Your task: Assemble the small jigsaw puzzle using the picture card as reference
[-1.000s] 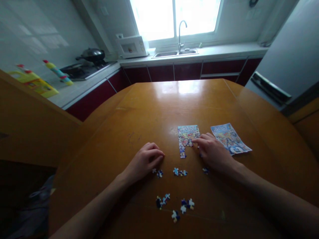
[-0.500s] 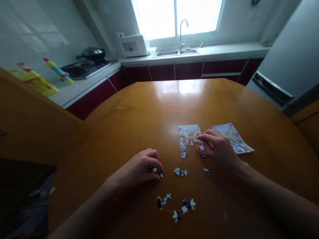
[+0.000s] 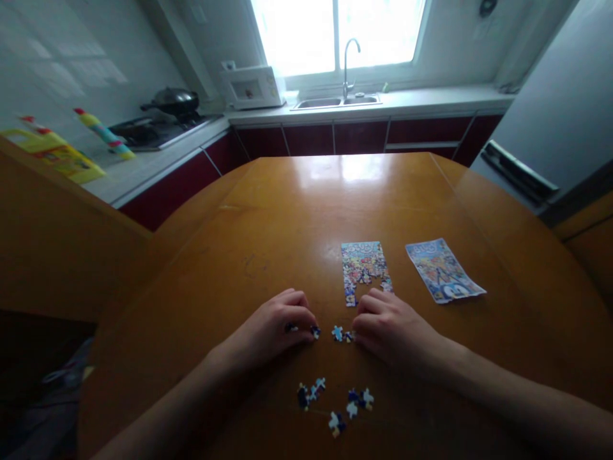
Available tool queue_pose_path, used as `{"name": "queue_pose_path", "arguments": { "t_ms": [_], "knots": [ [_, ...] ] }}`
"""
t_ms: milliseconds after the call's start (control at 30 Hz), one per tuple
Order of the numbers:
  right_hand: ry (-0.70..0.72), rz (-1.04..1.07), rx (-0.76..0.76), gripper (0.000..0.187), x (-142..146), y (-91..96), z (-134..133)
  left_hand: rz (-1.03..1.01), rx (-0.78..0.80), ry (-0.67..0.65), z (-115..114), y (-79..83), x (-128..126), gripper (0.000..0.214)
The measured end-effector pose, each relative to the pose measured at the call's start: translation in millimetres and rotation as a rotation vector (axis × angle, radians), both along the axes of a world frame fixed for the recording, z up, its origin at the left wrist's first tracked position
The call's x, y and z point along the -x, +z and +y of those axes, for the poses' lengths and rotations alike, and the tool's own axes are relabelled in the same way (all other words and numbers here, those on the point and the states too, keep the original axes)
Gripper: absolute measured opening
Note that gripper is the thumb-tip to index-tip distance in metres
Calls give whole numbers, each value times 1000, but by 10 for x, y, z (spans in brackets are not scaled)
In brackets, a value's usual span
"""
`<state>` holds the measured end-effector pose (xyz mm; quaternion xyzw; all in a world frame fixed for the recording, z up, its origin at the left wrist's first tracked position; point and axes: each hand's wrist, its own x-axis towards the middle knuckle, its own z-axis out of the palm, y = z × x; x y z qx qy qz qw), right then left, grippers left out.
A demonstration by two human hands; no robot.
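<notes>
A partly assembled jigsaw puzzle (image 3: 363, 257) lies on the table, with a gap in its lower part. My left hand (image 3: 282, 319) rests left of it, thumb and fingers closed around a small dark-and-white puzzle piece (image 3: 315, 331); another piece shows beneath the curled fingers. Just below the puzzle, my right hand (image 3: 390, 322) has its fingers bent together at the right end of a small group of pieces. Its fingertips meet a puzzle piece (image 3: 349, 336), partly covered by them. Beside that lies a light blue piece (image 3: 338, 333).
Nearer me are loose blue pieces (image 3: 317, 388), a dark-and-white cluster (image 3: 353, 397) and a white-and-navy piece (image 3: 336, 422). A creased picture sheet (image 3: 443, 271) lies right of the puzzle on the wooden table (image 3: 268, 211). Behind stand a counter with sink (image 3: 320, 103) and microwave (image 3: 253, 87).
My right hand has moved from the puzzle's right edge down and left to the loose pieces. My left hand has shifted slightly right, its fingertips closer about the piece.
</notes>
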<state>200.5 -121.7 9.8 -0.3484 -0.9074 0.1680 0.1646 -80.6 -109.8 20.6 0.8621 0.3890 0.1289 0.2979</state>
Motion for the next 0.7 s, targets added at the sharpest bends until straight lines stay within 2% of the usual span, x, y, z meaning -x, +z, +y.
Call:
{"name": "queue_pose_path", "arguments": {
  "t_ms": [100, 367, 700],
  "knots": [
    [1, -43, 0, 5, 27, -16, -42, -14, -15, -3, 5, -21, -13, 4],
    [11, -105, -47, 18, 62, -25, -7, 9, -22, -72, 72, -99, -11, 22],
    [13, -120, -43, 16, 69, 9, 6, -18, -95, -81, 80, -145, -1, 21]
  ]
}}
